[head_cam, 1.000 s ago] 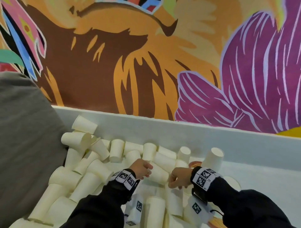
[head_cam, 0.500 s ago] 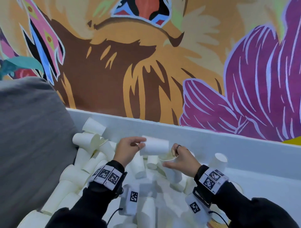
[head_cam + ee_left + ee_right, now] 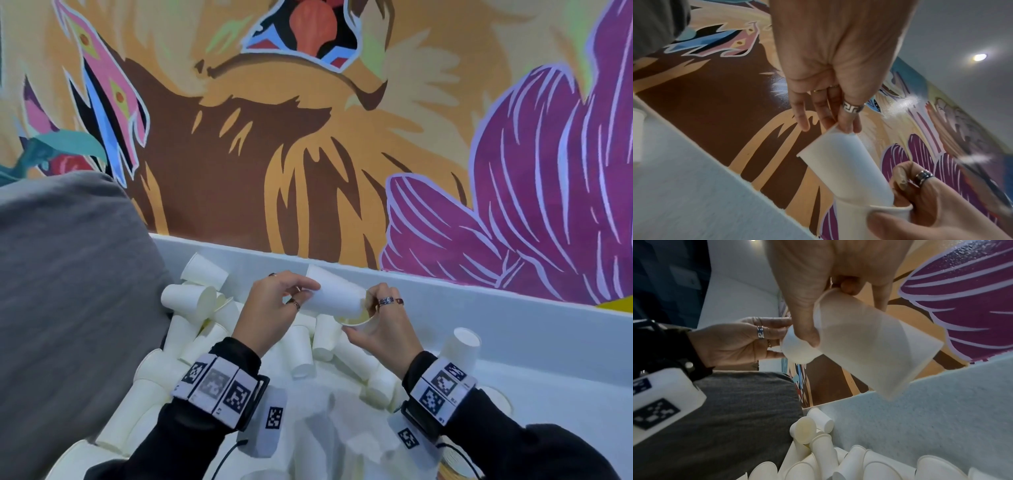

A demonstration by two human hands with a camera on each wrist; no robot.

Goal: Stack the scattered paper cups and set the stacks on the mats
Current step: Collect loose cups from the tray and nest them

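Observation:
My left hand (image 3: 298,294) pinches the end of a white paper cup (image 3: 334,293) that lies sideways in the air above the pile. My right hand (image 3: 368,313) grips a second cup (image 3: 356,322) by its rim, thumb on the outside. In the left wrist view the first cup (image 3: 846,165) points down from my left hand (image 3: 830,125) and its far end sits inside the rim of the second cup (image 3: 890,209), held by my right hand (image 3: 910,203). The right wrist view shows the same joint: the second cup (image 3: 869,340) under my right hand (image 3: 830,313), with my left hand (image 3: 777,340) beside it.
Several loose cups (image 3: 301,353) lie heaped on the white surface below my hands, also seen as a pile (image 3: 818,451). One cup (image 3: 462,346) stands upside down at the right. A grey cushion (image 3: 68,291) borders the left, a white ledge (image 3: 479,301) and painted wall the back.
Both hands rose from the pile, each with a cup, and came together. The left hand's cup has moved right until its end entered the right hand's cup.

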